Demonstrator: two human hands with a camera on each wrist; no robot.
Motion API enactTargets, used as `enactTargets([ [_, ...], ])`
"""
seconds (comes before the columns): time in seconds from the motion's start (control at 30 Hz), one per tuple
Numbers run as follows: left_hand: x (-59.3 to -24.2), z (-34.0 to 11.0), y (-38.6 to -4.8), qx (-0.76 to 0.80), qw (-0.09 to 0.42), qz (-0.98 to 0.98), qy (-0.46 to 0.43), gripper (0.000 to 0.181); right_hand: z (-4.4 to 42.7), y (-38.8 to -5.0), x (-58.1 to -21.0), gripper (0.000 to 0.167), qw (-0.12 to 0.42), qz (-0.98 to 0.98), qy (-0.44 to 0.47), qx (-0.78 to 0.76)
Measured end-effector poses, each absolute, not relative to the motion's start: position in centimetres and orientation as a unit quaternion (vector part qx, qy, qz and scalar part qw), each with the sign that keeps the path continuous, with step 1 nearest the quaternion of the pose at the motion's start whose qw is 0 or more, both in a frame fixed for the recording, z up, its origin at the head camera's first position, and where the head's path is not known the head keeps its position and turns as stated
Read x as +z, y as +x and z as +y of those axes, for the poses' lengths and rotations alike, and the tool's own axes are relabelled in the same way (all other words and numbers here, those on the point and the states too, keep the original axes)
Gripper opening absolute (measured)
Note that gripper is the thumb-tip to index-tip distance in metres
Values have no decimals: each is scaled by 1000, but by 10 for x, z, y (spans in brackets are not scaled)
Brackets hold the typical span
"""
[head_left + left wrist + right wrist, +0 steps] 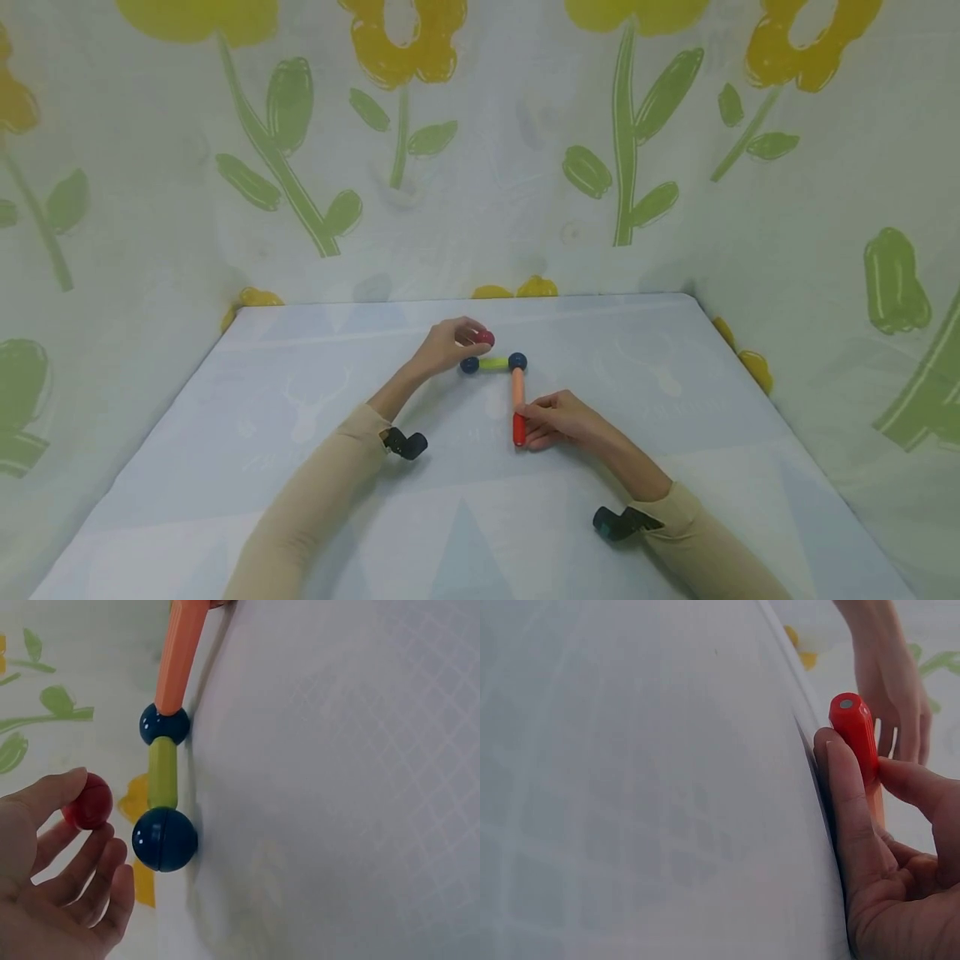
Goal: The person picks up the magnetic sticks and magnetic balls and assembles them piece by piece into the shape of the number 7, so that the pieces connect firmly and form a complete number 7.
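Observation:
My left hand (pixel 447 345) pinches a red ball (pixel 91 802) between thumb and fingers, just above and beside a dark blue ball (pixel 165 839). That blue ball joins a short yellow-green rod (pixel 162 772), whose other end meets a second dark blue ball (pixel 517 362). From there an orange rod (pixel 518 387) runs toward me, with a red rod (pixel 519 430) at its near end. My right hand (pixel 562 419) pinches the red rod between thumb and fingers. A round grey metal spot (pixel 846 704) shows on the red rod's free end.
A pale patterned cloth covers the table (pixel 360 517). Behind and at both sides hang white curtains (pixel 495 208) printed with yellow flowers and green leaves. A black wrist camera sits at each sleeve cuff.

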State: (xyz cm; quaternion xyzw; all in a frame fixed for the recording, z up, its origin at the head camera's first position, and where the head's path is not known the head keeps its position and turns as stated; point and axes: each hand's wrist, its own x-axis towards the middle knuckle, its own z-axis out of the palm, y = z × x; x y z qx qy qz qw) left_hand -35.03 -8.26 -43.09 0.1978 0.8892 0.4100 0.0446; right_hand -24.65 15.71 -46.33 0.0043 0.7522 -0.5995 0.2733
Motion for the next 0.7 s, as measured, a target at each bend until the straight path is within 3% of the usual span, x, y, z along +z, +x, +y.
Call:
enactTargets([
  [0.47,-430,-91,-320,399,46,883,243,36,156,-246,-465,42,267,764,6,-588],
  [0.7,-432,-93,-305,396,77,875,267,37,157,-247,-466,40,265,763,2,-589],
])
